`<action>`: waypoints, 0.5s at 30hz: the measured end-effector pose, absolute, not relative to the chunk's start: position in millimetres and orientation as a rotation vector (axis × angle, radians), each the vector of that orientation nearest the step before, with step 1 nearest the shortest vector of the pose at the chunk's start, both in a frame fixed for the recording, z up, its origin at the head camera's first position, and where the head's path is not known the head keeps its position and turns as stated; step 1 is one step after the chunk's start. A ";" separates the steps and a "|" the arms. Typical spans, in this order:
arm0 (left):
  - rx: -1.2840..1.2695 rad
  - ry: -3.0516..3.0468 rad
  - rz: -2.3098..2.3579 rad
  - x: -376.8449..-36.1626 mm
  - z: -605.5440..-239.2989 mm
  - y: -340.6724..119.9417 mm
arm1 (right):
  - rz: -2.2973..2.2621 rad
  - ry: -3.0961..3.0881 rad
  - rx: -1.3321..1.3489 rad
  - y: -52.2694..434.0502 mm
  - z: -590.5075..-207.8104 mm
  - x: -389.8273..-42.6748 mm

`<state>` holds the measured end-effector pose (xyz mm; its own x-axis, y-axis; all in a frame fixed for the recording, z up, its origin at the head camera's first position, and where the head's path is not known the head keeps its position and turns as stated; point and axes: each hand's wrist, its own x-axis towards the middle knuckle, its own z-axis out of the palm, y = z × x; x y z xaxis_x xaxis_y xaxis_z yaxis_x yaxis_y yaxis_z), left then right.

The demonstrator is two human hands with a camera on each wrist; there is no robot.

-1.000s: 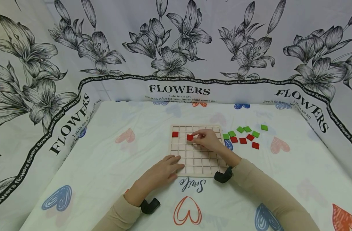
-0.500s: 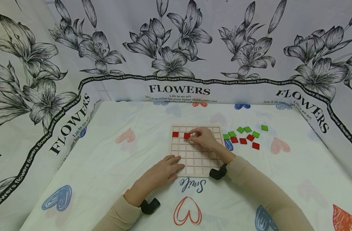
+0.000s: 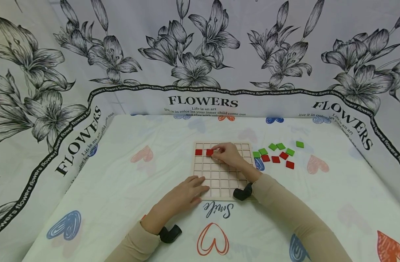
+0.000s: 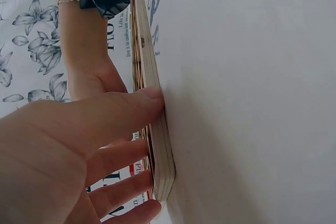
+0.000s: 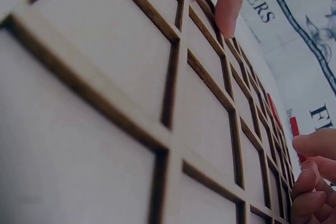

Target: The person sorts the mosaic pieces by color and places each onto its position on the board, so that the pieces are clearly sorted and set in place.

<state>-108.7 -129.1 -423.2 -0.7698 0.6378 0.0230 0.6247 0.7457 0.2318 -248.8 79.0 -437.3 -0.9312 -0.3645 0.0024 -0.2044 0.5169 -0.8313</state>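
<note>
Pressing straight, spread fingers against the near-left edge of the wooden grid board (image 3: 219, 178), the left hand (image 3: 183, 194) is steadying it; farther right, the right hand (image 3: 227, 154) is pinching a red tile (image 3: 209, 152) over the board's second row, beside another red tile (image 3: 198, 152).

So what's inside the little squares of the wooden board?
Two red tiles sit in the grid board, side by side in its second row: one lies free, the other pinched by the right hand. The squares under that hand are hidden; the rest show bare.
</note>
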 end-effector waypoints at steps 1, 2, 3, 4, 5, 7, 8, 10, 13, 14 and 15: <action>1.042 2.882 0.352 -108.6 -423.1 -129.1 | -1.380 2.586 -0.490 78.4 -437.4 -249.3; 1.041 2.882 0.353 -108.6 -423.0 -129.2 | -1.376 2.592 -0.490 77.7 -437.6 -249.8; 1.039 2.883 0.355 -108.5 -423.0 -129.2 | -1.372 2.596 -0.489 77.0 -437.8 -250.2; 1.038 2.883 0.356 -108.5 -423.1 -129.3 | -1.366 2.601 -0.486 76.4 -437.6 -250.4; 1.037 2.883 0.359 -108.5 -423.2 -129.4 | -1.359 2.606 -0.482 75.9 -437.4 -250.5; 1.035 2.880 0.366 -108.6 -423.0 -129.2 | -1.344 2.614 -0.471 75.1 -438.0 -251.8; 1.033 2.878 0.368 -108.7 -422.9 -129.2 | -1.329 2.622 -0.472 74.7 -438.5 -252.6; 1.034 2.877 0.372 -108.9 -422.8 -129.1 | -1.304 2.630 -0.475 74.0 -439.5 -254.8; 1.034 2.877 0.372 -108.8 -421.6 -128.9 | -1.275 2.627 -0.469 72.5 -440.2 -258.1; 1.032 2.878 0.375 -108.7 -421.4 -128.9 | -1.276 2.618 -0.463 71.8 -439.9 -258.7; 1.030 2.878 0.377 -108.6 -421.3 -128.9 | -1.274 2.613 -0.459 71.0 -439.7 -259.2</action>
